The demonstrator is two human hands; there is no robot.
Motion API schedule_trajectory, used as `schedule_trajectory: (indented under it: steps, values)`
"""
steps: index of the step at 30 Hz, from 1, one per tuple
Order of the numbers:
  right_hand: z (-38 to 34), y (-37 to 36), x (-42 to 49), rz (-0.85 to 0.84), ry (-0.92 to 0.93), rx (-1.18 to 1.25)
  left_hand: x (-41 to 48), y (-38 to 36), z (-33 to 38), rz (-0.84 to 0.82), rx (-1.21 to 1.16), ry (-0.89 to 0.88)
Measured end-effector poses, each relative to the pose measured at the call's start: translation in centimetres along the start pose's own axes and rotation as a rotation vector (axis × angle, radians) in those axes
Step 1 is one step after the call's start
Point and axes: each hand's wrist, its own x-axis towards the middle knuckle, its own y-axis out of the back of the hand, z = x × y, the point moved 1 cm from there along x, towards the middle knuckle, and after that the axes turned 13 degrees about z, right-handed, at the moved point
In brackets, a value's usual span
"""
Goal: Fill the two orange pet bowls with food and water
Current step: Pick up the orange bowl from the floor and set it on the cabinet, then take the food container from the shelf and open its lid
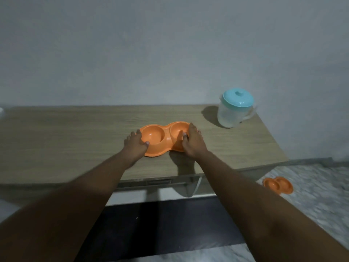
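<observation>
An orange double pet bowl (pixel 160 138) lies on the wooden tabletop (pixel 75 138), both of its hollows empty. My left hand (pixel 135 143) grips its left end, thumb on the rim. My right hand (pixel 192 141) grips its right end, thumb inside the right hollow. A clear jug with a teal lid (pixel 235 110) stands at the table's back right corner, apart from the bowl. A second orange double bowl (pixel 278 185) lies on the floor to the right of the table.
The table stands against a plain grey wall. Its right edge ends close beside the jug. A pale patterned floor (pixel 311 195) lies to the right. A dark area (pixel 160 224) sits under the table's front edge, between my arms.
</observation>
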Motion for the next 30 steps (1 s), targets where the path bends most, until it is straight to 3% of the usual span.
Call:
schedule_trajectory:
  steps: [5,17,24,30]
  values:
    - [-3.0,2.0,-4.3,0.002,0.021,0.091,-3.6,3.5,1.0,-0.019,0.003,-0.086]
    - [-4.0,6.5,-13.3,-0.024,0.081,0.177,-14.4,6.8,1.8,-0.019,-0.123,-0.029]
    - [1.2,0.2,-20.9,-0.082,-0.027,0.149,-20.1,0.5,-2.7,-0.077,-0.239,0.058]
    - [5.7,-7.9,-20.7,-0.05,-0.041,0.138,-18.0,-5.8,-8.9,-0.066,-0.255,0.056]
